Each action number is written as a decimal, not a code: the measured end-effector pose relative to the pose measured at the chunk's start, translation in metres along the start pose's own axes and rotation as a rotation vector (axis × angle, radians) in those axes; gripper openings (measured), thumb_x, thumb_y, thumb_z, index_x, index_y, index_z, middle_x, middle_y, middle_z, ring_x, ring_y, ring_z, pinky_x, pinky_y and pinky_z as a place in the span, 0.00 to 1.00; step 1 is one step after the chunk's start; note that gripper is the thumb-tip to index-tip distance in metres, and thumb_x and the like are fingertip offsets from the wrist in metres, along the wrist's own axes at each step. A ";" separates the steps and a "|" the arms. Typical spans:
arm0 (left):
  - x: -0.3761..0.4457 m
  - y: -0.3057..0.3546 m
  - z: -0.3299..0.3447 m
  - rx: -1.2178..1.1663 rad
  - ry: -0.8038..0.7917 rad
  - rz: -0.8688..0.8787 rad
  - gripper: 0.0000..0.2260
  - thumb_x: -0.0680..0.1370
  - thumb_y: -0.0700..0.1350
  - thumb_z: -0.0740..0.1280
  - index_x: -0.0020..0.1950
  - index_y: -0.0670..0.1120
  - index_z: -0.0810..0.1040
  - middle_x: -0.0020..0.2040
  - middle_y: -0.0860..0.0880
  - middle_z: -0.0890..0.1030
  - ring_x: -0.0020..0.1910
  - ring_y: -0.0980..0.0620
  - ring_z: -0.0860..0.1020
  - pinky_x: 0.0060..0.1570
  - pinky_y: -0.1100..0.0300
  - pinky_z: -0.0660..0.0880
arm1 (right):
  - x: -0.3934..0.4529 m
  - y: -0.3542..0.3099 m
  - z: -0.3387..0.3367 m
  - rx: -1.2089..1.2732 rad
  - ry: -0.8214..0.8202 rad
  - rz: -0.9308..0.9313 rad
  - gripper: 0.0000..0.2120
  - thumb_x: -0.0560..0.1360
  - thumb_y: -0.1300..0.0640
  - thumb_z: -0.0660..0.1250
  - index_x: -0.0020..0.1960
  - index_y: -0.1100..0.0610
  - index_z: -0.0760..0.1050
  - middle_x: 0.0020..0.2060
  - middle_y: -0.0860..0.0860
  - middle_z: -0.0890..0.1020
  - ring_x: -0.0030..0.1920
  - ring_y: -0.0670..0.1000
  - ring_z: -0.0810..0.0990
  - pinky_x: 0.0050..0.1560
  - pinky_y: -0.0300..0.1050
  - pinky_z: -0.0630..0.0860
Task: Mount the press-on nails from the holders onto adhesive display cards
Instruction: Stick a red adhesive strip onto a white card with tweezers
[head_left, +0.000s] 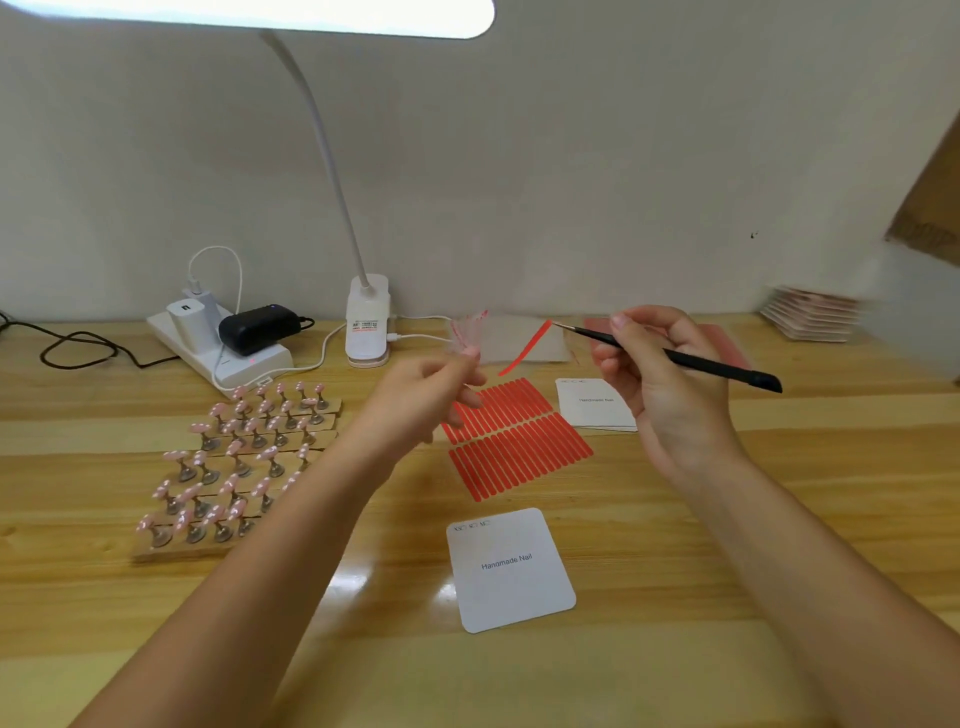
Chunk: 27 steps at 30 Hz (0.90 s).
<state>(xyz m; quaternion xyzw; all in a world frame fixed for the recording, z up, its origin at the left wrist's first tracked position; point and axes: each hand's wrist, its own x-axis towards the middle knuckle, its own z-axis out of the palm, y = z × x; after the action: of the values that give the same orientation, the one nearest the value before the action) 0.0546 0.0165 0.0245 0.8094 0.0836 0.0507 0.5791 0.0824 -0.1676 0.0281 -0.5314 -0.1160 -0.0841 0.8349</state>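
A wooden desk (727, 519) stands against a pale wall, seen from above by the person working at it. Near its back left edge, a white power strip (218, 345) carries two white plugs and a black adapter (258, 327). In front of it, toward the left edge, rows of pink press-on nails (236, 457) sit on small metal stands on wooden holder strips. At the middle of the back edge stands the white base of a desk lamp (368, 322), its neck curving up to a lit head overhead. The left hand (423, 397) is raised above the desk just right of the nails, its fingers pinching a crumpled clear film with red edging (467, 332). Beneath it lies a sheet of red adhesive strips (517, 439). Toward the front edge lies a white display card (511, 569) printed "Handmade Nail". The right hand (657, 379) holds black tweezers (675, 358), whose tip grips one red adhesive strip (524, 349) hanging in the air. Behind that hand lies a stack of more white cards (592, 402). At the back right edge sits a blurred pile of pinkish packets (810, 314).
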 end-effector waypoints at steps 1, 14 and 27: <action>-0.003 0.001 0.002 -0.051 -0.045 -0.036 0.15 0.79 0.56 0.60 0.44 0.48 0.80 0.33 0.55 0.81 0.25 0.62 0.73 0.26 0.67 0.66 | -0.001 0.000 0.000 0.002 0.001 -0.001 0.05 0.74 0.64 0.66 0.42 0.57 0.74 0.27 0.48 0.80 0.30 0.44 0.78 0.33 0.32 0.75; -0.022 0.003 0.006 -0.304 -0.127 -0.050 0.06 0.76 0.43 0.66 0.43 0.42 0.81 0.32 0.52 0.81 0.24 0.60 0.70 0.24 0.69 0.68 | -0.016 0.001 -0.009 -0.028 0.023 0.019 0.05 0.74 0.63 0.67 0.42 0.56 0.75 0.27 0.48 0.80 0.29 0.43 0.78 0.33 0.32 0.75; -0.035 0.009 -0.009 -0.070 -0.129 0.001 0.07 0.76 0.42 0.66 0.41 0.42 0.80 0.31 0.51 0.81 0.23 0.60 0.70 0.25 0.69 0.68 | -0.017 0.001 -0.035 -0.251 0.013 0.059 0.02 0.73 0.53 0.66 0.43 0.51 0.77 0.25 0.51 0.81 0.22 0.45 0.76 0.25 0.34 0.74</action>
<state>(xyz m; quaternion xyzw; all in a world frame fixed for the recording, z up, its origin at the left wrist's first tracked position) 0.0197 0.0155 0.0368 0.7903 0.0440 0.0017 0.6112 0.0700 -0.1989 0.0079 -0.6341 -0.0835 -0.0768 0.7649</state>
